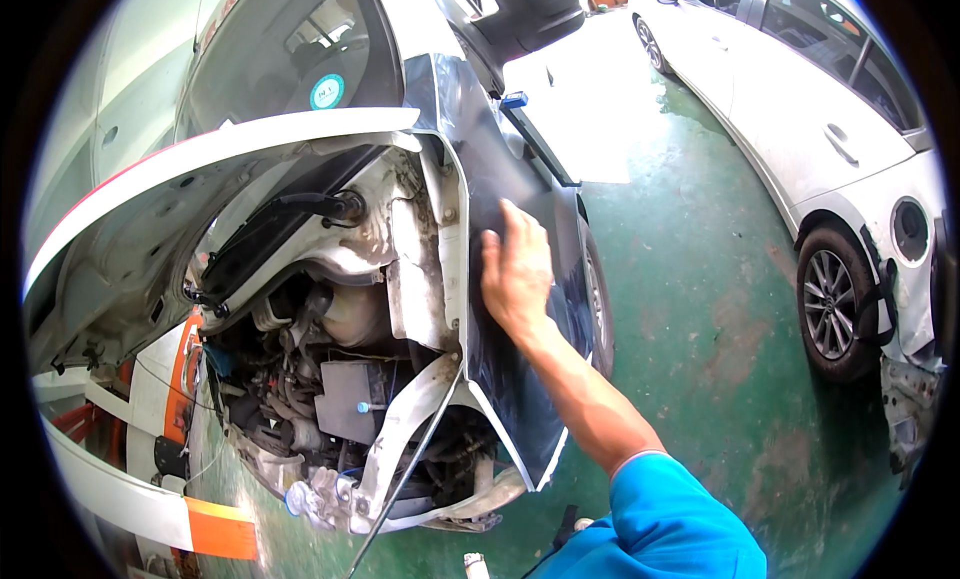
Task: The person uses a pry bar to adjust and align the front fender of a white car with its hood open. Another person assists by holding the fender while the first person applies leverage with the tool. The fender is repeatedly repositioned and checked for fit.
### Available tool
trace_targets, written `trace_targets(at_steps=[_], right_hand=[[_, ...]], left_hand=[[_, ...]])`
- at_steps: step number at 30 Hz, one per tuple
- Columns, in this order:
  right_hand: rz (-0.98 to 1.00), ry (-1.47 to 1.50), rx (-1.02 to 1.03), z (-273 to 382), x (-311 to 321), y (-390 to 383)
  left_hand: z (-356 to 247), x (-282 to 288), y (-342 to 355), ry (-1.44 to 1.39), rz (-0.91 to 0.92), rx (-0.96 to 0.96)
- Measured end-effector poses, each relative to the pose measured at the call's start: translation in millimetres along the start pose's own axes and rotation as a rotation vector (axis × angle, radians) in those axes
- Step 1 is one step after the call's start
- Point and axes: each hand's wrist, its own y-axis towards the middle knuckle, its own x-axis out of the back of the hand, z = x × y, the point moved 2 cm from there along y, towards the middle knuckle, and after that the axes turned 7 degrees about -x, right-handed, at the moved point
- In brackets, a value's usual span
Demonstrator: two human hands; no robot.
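Note:
My right hand (520,269), in a blue sleeve, rests with its fingers apart on the dark, glossy fender panel (500,399) of the car in front of me. Just left of it runs a pale metal fender flange (450,259). The raised white hood (260,124) leans over the engine bay (300,399), where a grey box (345,399) sits among hoses. A thin metal rod (405,479) slants down from the fender flange. Higher up, a small blue object (514,100) sits at the panel's upper end. My left hand is out of view.
On the right stands another white car (770,129), its front end (905,379) partly stripped. Green floor (680,299) lies between the cars. White and orange panels (220,527) are at lower left. The front car's dark wheel (598,309) shows just beyond the fender.

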Motion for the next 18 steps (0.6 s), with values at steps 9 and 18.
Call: trace_targets(at_steps=[9,18], right_hand=[[-0.065,-0.584,0.036,-125.9,-41.4,45.6],[0.285,-0.658,-0.769,-279.9,95.6,-153.4]], left_hand=[[-17.7,-35.9,-20.6,-0.014,0.102,0.027],[-12.6,-34.5,-25.7,-0.034,0.032,-0.019]])
